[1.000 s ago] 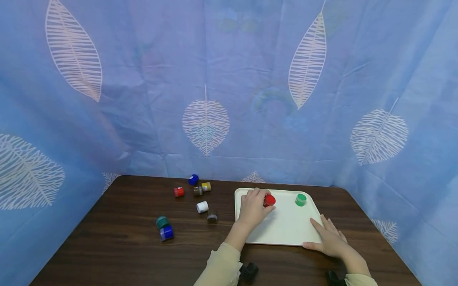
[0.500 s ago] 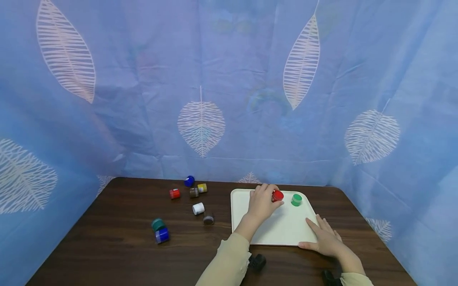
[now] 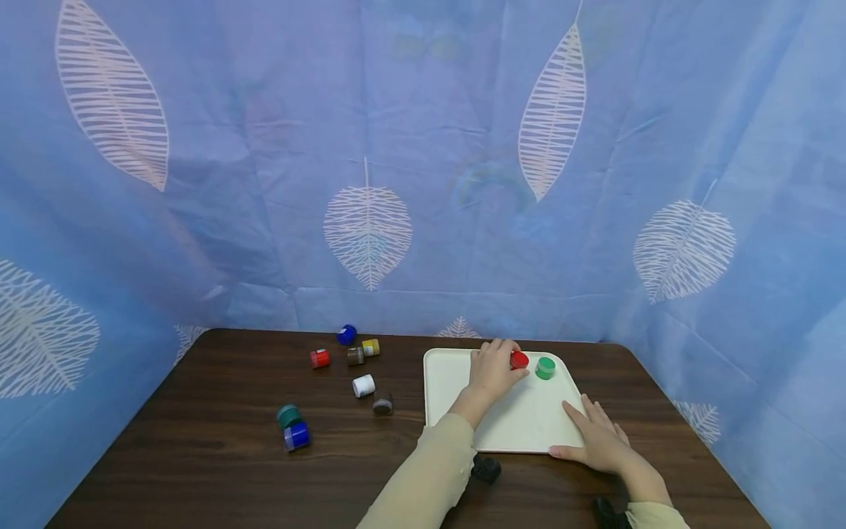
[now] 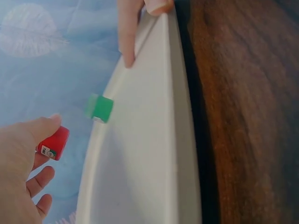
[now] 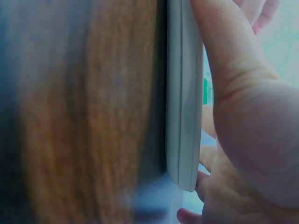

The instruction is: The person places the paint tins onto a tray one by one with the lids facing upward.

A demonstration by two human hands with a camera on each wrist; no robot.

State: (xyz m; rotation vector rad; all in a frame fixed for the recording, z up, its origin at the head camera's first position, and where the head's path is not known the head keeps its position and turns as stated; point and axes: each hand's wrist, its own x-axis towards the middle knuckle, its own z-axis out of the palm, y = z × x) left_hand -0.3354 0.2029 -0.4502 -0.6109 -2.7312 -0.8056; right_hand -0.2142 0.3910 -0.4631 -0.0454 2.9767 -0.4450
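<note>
At the left of the head view, several small paint jars lie scattered on the dark table [image 3: 198, 455], among them a teal jar [image 3: 288, 416] and a white jar [image 3: 363, 385]. Toward the middle, the left hand [image 3: 492, 371] pinches the red jar [image 3: 518, 360] between thumb and fingers, low over the far part of the white tray [image 3: 515, 422], just left of the green jar [image 3: 545, 367]. The red jar appears upright, its short axis vertical and the cap up. I judge that it could knock the green jar, because they are so close. At the lower right, the right hand [image 3: 598, 441] rests with straight fingers on the near corner of the tray.
</note>
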